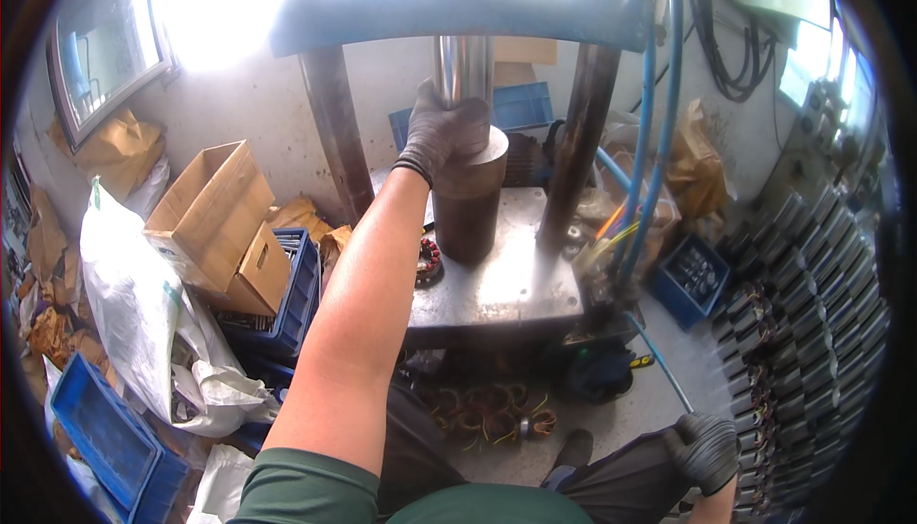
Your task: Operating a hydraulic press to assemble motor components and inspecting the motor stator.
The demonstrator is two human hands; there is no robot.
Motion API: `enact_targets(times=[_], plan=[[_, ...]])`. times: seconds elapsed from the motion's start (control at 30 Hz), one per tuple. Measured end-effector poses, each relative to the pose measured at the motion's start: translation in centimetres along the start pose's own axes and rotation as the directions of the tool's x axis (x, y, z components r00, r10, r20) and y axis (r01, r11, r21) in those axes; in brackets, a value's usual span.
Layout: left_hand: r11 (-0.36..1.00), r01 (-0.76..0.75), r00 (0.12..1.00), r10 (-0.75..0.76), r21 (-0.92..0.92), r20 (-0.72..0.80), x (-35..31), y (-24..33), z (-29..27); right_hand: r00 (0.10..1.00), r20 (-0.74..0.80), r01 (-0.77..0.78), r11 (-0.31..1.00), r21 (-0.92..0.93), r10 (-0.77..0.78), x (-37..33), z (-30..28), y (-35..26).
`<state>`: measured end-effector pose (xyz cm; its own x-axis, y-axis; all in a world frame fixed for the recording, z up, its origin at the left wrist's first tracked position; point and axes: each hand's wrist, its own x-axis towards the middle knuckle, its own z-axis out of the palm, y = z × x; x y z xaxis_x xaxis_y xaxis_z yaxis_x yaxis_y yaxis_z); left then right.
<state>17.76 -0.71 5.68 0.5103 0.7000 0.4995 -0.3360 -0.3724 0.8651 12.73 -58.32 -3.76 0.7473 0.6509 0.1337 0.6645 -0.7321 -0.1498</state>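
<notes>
My left hand (445, 130), in a dark glove, is closed where a shiny press ram (464, 64) comes down over a thick steel cylinder (470, 207). Its curled fingers cover the ram's lower end, so I cannot make out what they grip. The cylinder stands upright on the metal press table (535, 287). Beside its foot, partly behind my forearm, lies a wound stator with red parts (428, 262). Low at the right, my gloved right hand (705, 452) is wrapped round the near end of a thin blue lever (662, 357), which slants up toward the press.
A blue crossbeam (458, 10) spans dark columns (583, 123); blue hoses (659, 142) run down at right. Stacked metal parts (812, 304) and a blue bin (690, 280) stand right. Cartons (205, 223) and a white sack (129, 295) crowd the left. Copper-wound parts (482, 414) lie below the table.
</notes>
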Motion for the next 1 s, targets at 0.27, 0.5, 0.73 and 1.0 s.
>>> enact_targets(times=[0.27,0.5,0.73,1.0], plan=[[0.999,-0.007,1.0,0.007,-0.036,0.005,0.7,-1.2,0.1,1.0,0.016,0.003,1.0,0.007,-0.003,0.0,0.0,0.1],[0.999,0.018,1.0,-0.017,0.029,-0.022,0.7,-0.9,0.1,0.989,-0.002,0.146,0.989,-0.023,-0.146,-0.1,0.2,1.2],[0.992,0.052,0.999,-0.052,0.116,-0.002,1.3,-1.5,-0.2,0.953,0.218,0.228,0.971,-0.068,-0.209,0.4,-0.6,2.2],[0.983,0.021,1.0,-0.02,0.184,-0.006,1.9,-2.5,-0.3,0.943,0.244,0.219,0.974,0.061,-0.228,2.0,-2.2,2.9]])
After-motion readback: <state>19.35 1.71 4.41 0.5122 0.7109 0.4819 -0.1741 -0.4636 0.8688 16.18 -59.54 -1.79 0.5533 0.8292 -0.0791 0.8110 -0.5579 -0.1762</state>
